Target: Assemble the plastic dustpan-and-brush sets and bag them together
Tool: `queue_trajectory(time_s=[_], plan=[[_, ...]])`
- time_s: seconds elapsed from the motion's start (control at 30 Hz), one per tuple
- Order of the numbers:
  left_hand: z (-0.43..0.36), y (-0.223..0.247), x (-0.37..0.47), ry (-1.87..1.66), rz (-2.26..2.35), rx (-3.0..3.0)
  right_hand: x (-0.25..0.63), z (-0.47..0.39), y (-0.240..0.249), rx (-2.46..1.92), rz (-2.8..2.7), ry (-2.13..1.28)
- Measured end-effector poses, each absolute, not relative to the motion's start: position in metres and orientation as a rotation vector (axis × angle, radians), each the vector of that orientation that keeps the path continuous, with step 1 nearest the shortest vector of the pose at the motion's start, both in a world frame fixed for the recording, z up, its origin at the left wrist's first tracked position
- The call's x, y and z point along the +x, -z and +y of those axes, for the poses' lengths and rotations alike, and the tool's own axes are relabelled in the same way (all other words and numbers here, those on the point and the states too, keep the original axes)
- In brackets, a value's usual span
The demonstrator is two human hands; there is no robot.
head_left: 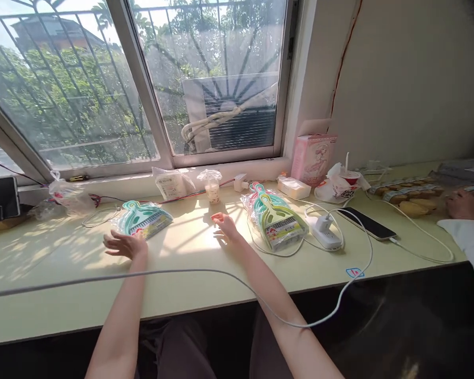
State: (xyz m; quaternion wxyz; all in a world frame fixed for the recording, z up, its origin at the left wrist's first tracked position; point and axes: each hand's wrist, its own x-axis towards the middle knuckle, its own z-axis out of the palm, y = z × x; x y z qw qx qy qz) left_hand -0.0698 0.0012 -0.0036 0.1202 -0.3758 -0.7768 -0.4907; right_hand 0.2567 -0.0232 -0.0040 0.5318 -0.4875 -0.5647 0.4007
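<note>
My left hand (124,245) hovers at the front left edge of a small turquoise dustpan set (142,218) in clear plastic wrap. Its fingers are spread and hold nothing; whether they touch the wrap I cannot tell. Over the sunlit middle of the table (181,289) is my right hand (226,226), fingers apart and bare of any object. To its right lies a pile of wrapped dustpan sets (278,223), a yellow-green one on top and pink and turquoise ones beneath. Behind my right hand stands a lidded plastic cup (212,189).
A white cable (205,270) runs across my forearms to a power strip (327,234). Beyond it lies a phone (367,223) on a charging cord. A pink box (314,158) stands by the wall. At far right is another person's hand (464,202) near yellow-brown items.
</note>
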Motion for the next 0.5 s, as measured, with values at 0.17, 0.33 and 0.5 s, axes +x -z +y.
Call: queue_trajectory(time_s=[0.17,0.33,0.5], plan=[[-0.01,0.001,-0.047,1.249,-1.834,-1.53,0.261,-0.034,-0.029,-1.176,-1.535,-0.594],[-0.019,0.003,-0.003,1.124,-1.571,-1.89,0.343,-0.061,-0.063,-1.285,-1.347,-0.268],[-0.02,0.005,0.061,1.042,-1.353,-2.37,0.462,-0.076,-0.059,-1.95,-1.282,-0.093]])
